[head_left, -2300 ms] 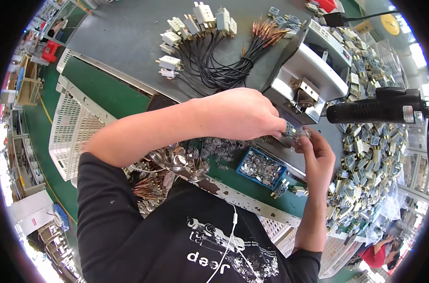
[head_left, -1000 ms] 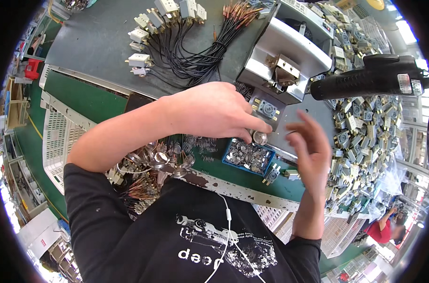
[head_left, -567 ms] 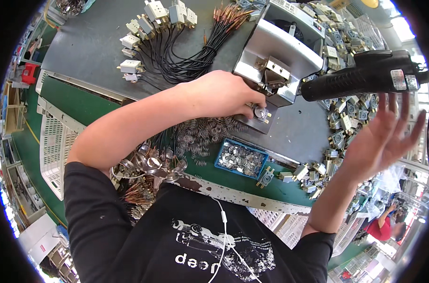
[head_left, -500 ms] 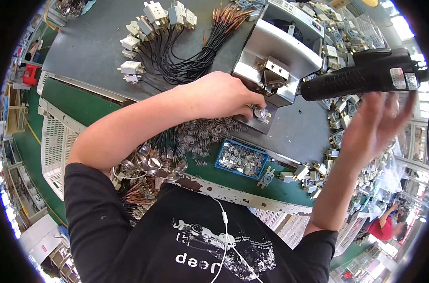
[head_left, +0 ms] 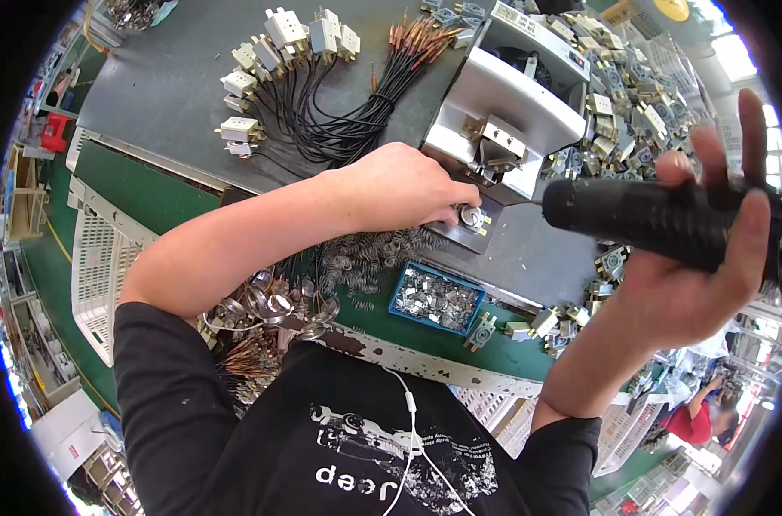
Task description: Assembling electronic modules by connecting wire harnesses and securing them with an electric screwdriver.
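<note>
My left hand (head_left: 401,191) is closed, its thumb and fingertips pinching a small part with a round metal piece and brass prongs (head_left: 473,218). That part rests on a metal block (head_left: 470,237) in front of the silver machine (head_left: 504,103); my fingers cover some of it. On the right, my right hand (head_left: 692,284) grips a black electric screwdriver (head_left: 640,215), thumb on the near side and some fingers raised behind it. The driver's thin bit points left toward the block, apart from the part. Motion blurs the raised fingers.
Black cables (head_left: 339,120) with white plugs lie at the back left. A blue tray (head_left: 436,297) of small metal pieces sits near the front edge, beside a heap of springs (head_left: 365,254). Many grey plug housings (head_left: 640,103) pile up at the right. A person in red (head_left: 690,421) is farther off.
My right hand has closed around the screwdriver, which has come down and turned its tip toward the block. My left hand stays at the small part, nearly unmoved.
</note>
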A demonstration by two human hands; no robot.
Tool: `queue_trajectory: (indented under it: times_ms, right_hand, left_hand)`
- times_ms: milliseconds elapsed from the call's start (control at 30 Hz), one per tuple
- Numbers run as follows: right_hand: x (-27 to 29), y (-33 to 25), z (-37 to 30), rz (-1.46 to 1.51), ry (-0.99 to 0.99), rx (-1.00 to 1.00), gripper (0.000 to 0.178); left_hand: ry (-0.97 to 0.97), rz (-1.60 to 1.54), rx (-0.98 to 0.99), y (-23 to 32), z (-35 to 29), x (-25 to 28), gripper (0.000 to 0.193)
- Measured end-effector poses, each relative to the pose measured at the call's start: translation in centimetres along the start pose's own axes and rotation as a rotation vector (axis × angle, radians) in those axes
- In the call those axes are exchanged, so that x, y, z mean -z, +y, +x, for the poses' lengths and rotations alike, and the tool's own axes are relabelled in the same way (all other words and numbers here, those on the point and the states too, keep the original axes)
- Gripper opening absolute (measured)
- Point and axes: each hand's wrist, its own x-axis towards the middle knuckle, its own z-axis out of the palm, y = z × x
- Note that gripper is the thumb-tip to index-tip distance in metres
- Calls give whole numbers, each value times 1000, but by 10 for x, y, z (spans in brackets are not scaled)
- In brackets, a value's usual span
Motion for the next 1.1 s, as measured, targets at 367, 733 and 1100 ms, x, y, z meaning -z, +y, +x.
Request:
queue_trajectory:
  times_ms: [367,733,1100]
  right_hand:
    - [-15,59,-10,-196,256,117,74]
    - [-21,63,-9,-275,233,81,84]
    - [-26,64,-10,-300,269,56,80]
  left_hand:
    - [-20,-17,37,1,-7,0,25]
    - [-9,-44,18,2,-9,2,25]
    - [-29,-15,21,2,-9,1,28]
